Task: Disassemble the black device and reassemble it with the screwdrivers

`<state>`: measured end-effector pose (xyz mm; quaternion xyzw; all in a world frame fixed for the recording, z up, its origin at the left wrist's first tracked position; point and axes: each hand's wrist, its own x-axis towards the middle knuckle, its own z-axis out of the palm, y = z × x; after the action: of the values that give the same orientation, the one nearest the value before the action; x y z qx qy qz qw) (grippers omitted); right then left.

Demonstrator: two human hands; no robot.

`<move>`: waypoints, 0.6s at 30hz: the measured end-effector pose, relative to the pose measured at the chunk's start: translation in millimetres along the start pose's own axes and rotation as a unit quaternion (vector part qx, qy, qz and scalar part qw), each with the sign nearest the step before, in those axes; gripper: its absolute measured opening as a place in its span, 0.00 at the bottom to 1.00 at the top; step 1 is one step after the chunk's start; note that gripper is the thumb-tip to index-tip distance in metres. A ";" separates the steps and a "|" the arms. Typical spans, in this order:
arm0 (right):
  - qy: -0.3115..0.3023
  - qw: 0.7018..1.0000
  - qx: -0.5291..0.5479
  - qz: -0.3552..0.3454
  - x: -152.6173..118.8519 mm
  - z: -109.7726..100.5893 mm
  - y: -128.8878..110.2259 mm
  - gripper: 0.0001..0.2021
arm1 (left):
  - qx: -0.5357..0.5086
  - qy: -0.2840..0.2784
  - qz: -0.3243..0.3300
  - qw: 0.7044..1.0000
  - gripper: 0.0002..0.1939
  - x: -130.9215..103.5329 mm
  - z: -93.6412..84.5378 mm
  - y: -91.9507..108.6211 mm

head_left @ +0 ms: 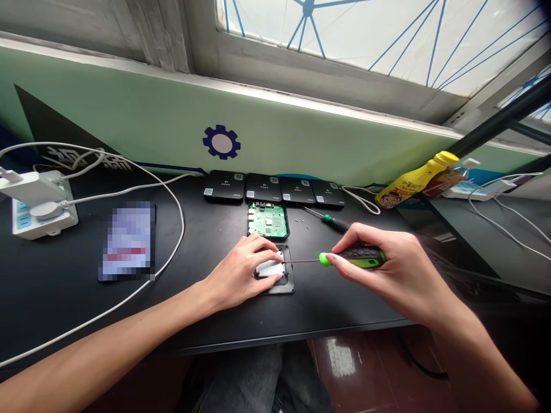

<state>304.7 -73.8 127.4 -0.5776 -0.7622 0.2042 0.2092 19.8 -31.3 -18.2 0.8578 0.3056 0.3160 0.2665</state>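
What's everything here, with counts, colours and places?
Desk: one, black, centre
Panel: one, green, back
Windows: two, pale, top
Boxes: four, black, back
Circuit board: one, green, before boxes
Cover: one, dark, before board
Plate: one, white, on cover
Screwdrivers: two, green-black, right
Tiny pieces: several, greyish, near board
Phone: one, dark-edged, left
Power strips: two, white, both sides
Cables: several, white, both sides
Bottle: one, yellow, right
Legs: two, grey-clad, bottom
Left hand: one, over plate
Right hand: one, holding screwdriver

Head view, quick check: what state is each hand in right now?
Left hand: open, fingers spread over the white plate on the dark cover.
Right hand: closed, holding the green-and-black screwdriver.
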 end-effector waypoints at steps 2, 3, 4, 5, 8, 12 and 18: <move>-0.001 1.000 -0.002 -0.004 0.1 0.3 0.3 0.12 | 0.002 0.000 0.001 1.000 0.11 0.4 0.0 0.0; -0.003 1.000 -0.003 -0.004 0.1 0.3 0.7 0.11 | 0.002 0.000 0.002 1.000 0.11 0.6 -0.1 0.0; -0.004 1.000 -0.004 -0.005 0.2 0.3 1.0 0.11 | 0.002 -0.001 0.001 1.000 0.11 0.8 -0.1 0.0; -0.005 1.000 -0.006 -0.008 0.4 0.1 1.2 0.11 | 0.002 -0.001 0.000 1.000 0.11 0.9 -0.1 0.0; -0.009 0.999 -0.029 -0.028 2.9 -1.8 -0.8 0.10 | 0.002 -0.001 -0.003 1.000 0.12 1.2 -0.2 -0.1; -0.051 0.993 -0.085 -0.060 16.8 -8.6 -13.8 0.09 | -0.002 -0.006 -0.006 1.000 0.13 2.1 -1.2 -0.1; -0.120 0.961 -0.206 -0.137 58.5 -17.4 -41.8 0.17 | -0.011 -0.006 -0.015 1.000 0.15 3.6 -1.7 0.0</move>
<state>266.7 -26.5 169.8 -0.4696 -0.8791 0.0796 0.0187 20.8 -28.3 -15.7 0.8523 0.3132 0.3098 0.2821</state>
